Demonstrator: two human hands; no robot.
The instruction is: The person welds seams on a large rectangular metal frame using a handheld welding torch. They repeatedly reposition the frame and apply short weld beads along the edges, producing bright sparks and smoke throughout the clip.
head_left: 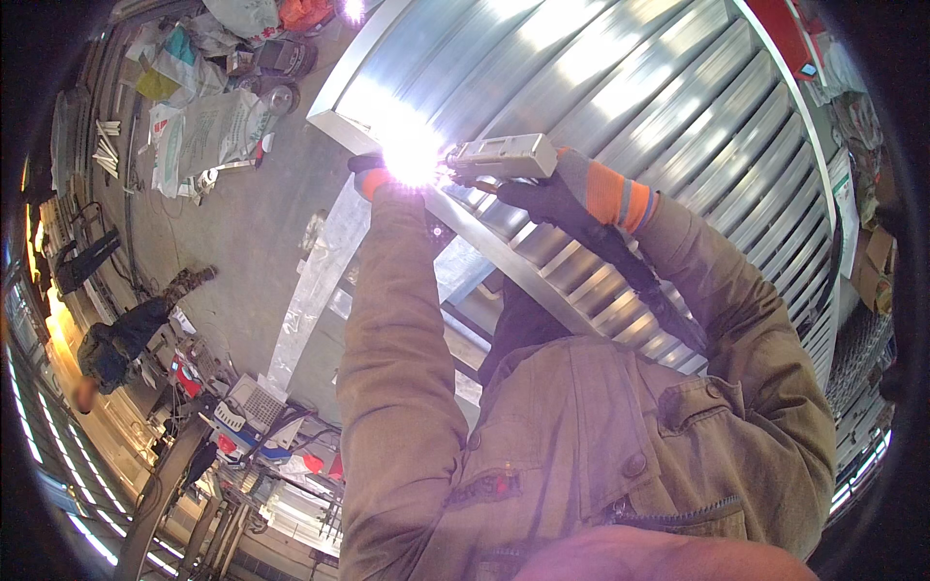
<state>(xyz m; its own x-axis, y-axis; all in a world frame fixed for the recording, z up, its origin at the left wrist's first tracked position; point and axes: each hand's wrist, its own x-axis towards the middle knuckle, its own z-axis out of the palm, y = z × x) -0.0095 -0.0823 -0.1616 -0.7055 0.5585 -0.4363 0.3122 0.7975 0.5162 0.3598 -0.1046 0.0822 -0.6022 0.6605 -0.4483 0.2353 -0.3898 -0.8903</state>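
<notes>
My right hand (593,190), in a black, grey and orange glove, is closed round a pale boxy welding gun (504,156). A dark cable (625,261) trails from it below my right forearm. At the gun's tip a blinding white-violet arc (412,155) burns at the corner of a slatted silver metal panel (668,126). My left hand (368,178), gloved in orange and black, is right by the arc at the panel's end. Glare and the sleeve hide most of its fingers, so its grip does not show.
The panel's near edge rail (513,259) runs diagonally before my body. White sacks (218,136) lie on the floor at far left. Another person (126,334) is farther off at left. A cluttered bench with a grey crate (260,407) stands at lower left. Cardboard boxes (875,271) sit at right.
</notes>
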